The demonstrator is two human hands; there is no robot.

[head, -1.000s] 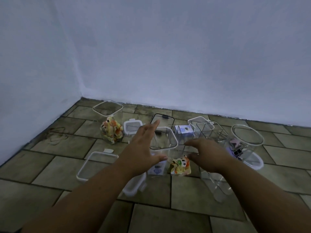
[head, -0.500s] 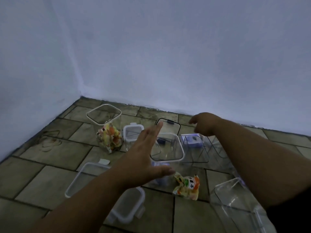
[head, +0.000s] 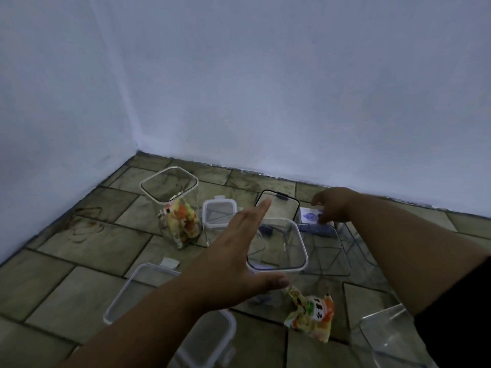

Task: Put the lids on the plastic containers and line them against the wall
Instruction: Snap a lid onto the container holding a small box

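Wall (head: 292,88): pale, meets the tiled floor (head: 79,251) along the far edge, with a corner at left.
Left hand (head: 239,256): flat, fingers spread and extended, thumb out to the right; it hovers over the near-left side of a clear square container and grips nothing.
Right hand (head: 332,208): reaches out to the far side, fingers curled down at a small white box; whether it grips anything I cannot tell.
Tall container (head: 172,205): upright, lidless, snack packets inside, near the wall at left.
Middle container (head: 279,245): upright, lidless, just beside the left hand.
Large lid (head: 138,290): clear, white-rimmed, flat on the floor under the left forearm.
Small container (head: 219,213): white-rimmed, between the tall container and the dark-rimmed lid.
Dark-rimmed lid (head: 279,205): on the floor beyond the left fingertips.
Snack packet (head: 310,314): loose on the floor, near the thumb.
White box (head: 309,216): touching or just under the right hand.
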